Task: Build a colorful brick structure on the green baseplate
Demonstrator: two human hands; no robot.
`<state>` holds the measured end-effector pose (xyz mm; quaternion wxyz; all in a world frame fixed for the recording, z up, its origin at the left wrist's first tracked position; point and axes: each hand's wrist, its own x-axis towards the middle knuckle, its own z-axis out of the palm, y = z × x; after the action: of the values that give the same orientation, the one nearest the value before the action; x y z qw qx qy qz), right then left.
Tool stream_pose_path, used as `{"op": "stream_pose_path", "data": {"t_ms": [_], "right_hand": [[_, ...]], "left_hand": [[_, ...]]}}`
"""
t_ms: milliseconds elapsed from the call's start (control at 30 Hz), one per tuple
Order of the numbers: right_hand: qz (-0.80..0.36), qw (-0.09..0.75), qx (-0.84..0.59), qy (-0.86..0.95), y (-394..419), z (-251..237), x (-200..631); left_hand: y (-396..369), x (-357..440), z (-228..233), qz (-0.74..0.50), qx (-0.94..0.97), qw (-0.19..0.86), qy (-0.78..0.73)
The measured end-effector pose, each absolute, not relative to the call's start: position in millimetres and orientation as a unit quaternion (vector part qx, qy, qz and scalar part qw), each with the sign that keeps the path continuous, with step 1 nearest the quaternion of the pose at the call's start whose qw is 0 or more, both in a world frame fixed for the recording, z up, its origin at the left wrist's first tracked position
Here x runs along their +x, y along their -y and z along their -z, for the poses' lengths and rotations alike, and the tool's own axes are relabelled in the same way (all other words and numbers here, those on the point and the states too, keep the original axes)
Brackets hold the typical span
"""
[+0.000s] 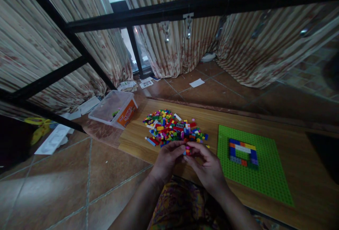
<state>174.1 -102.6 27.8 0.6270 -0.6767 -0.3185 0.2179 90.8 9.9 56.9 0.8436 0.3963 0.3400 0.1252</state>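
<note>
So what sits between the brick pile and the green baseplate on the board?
In the head view, only bare wooden board separates the brick pile from the green baseplate; no loose bricks show in that strip.

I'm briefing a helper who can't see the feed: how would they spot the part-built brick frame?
Find the wooden board lying on the tiled floor. On its right half sits a green studded baseplate, right of the loose brick pile. The brick frame is the hollow rectangle on that plate, the only bricks joined in a ring.
</note>
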Motion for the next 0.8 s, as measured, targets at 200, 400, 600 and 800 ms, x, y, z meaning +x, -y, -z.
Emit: {"op": "stream_pose_path", "data": {"t_ms": [200,400,600,800], "right_hand": [[-0.289,0.698,-0.613,0.230,99.5,-38.5,170.3],[-0.247,0.727,-0.612,0.191,95.4,-53.8,164.7],[-0.232,0.736,-0.615,0.164,96.8,-59.7,160.4],[-0.200,0.700,-0.661,0.181,101.3,-58.0,158.9]], "left_hand": [[-5.3,86.8,-58.7,-0.188,0.412,0.836,-0.309],[4.2,83.9,-63.1,-0.220,0.480,0.808,-0.262],[15.1,83.3,-76.6,-0.243,0.554,0.749,-0.273],[27.4,79.2,-71.9,-0.237,0.645,0.667,-0.289]]}}
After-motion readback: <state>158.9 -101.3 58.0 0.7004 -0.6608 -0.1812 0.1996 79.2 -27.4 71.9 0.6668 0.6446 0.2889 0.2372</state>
